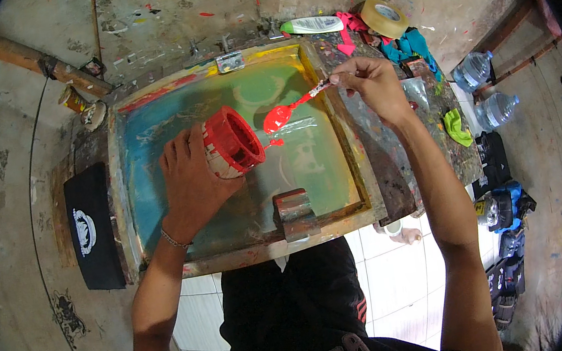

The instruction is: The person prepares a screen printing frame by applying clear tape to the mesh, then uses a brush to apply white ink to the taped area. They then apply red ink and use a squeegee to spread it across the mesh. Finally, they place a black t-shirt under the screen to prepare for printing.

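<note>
My left hand (188, 166) is wrapped round a red-smeared paint tub (226, 143), tilted so its open mouth faces right. Between the fingers of my right hand (374, 87) is the handle of a spoon (279, 117), its bowl coated in bright red paint. The spoon's bowl hangs just right of the tub's rim, apart from it. Below both lies a wood-framed printing screen (334, 176) with blue, green and yellow stained mesh. A small blob of red paint (277, 143) sits on the mesh between tub and spoon.
A squeegee-like block (295, 214) rests on the screen's near edge. Behind the frame are a green-and-white bottle (312, 26) and a tape roll (384, 17). Black printed fabric (93, 226) hangs at the left. Water bottles (473, 72) stand at the right, past a lime cloth (457, 128).
</note>
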A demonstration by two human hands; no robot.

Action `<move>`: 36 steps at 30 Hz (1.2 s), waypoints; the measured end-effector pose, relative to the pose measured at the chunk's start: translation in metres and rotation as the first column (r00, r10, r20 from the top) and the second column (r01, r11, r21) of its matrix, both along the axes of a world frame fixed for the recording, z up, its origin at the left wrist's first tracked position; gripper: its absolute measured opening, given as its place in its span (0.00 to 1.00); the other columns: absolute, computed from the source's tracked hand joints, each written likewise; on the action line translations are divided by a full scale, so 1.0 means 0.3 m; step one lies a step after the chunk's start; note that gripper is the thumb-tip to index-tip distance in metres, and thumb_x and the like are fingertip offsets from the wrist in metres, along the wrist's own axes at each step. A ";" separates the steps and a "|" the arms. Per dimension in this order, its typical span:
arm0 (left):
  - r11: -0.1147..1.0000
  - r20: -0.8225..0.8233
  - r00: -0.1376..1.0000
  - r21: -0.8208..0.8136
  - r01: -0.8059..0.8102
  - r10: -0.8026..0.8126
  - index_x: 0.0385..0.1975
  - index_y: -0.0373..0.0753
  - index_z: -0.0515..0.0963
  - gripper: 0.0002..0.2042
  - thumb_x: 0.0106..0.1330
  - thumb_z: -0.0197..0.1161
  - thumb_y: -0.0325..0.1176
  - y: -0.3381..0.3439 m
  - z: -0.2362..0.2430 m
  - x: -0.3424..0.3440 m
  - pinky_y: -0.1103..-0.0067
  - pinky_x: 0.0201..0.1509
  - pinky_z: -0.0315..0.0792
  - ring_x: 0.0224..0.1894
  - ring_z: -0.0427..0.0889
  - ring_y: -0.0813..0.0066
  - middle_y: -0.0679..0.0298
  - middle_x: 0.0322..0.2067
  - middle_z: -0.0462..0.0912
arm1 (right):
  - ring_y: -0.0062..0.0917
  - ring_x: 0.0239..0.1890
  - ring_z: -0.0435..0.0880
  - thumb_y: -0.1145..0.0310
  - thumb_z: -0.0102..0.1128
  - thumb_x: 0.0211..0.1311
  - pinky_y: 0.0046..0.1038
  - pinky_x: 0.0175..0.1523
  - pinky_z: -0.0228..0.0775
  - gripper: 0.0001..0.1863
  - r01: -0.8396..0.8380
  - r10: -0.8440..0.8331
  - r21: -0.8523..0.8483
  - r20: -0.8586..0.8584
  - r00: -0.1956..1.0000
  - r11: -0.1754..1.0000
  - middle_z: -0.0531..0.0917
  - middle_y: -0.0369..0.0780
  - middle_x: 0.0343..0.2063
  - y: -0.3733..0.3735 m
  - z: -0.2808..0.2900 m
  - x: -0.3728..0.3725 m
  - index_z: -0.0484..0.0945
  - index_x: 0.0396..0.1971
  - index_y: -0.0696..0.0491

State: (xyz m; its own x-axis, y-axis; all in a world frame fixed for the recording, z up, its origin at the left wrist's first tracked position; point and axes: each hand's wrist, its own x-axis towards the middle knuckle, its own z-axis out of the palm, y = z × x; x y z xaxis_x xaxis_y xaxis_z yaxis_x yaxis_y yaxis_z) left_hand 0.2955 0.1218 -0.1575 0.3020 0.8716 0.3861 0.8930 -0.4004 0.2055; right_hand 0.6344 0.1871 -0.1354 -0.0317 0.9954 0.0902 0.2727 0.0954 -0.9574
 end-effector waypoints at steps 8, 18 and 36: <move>1.000 0.011 1.000 -0.018 0.009 -0.009 0.63 0.34 0.64 0.50 0.38 0.82 0.47 -0.004 -0.001 -0.002 0.56 0.63 0.61 0.58 0.69 0.48 0.49 0.55 0.71 | 0.13 0.26 0.77 0.74 0.69 0.62 0.20 0.31 0.68 0.05 0.014 -0.014 -0.010 0.015 1.000 1.000 0.87 0.34 0.28 -0.021 0.017 0.044 0.87 0.36 0.57; 1.000 0.014 1.000 -0.014 -0.002 0.002 0.64 0.35 0.65 0.50 0.38 0.82 0.47 -0.014 -0.004 0.001 0.56 0.65 0.61 0.60 0.68 0.48 0.49 0.56 0.70 | 0.12 0.26 0.76 0.70 0.71 0.61 0.19 0.30 0.67 0.05 0.040 -0.040 0.004 0.009 0.999 0.999 0.87 0.33 0.28 -0.036 0.018 -0.003 0.87 0.34 0.55; 1.000 -0.009 1.000 -0.008 0.013 -0.013 0.63 0.36 0.65 0.49 0.37 0.82 0.48 -0.014 -0.003 0.033 0.55 0.63 0.62 0.59 0.70 0.48 0.49 0.55 0.71 | 0.16 0.30 0.82 0.73 0.67 0.62 0.20 0.34 0.72 0.05 0.098 -0.139 -0.169 -0.253 0.958 0.981 0.88 0.37 0.30 -0.032 -0.050 0.053 0.86 0.36 0.58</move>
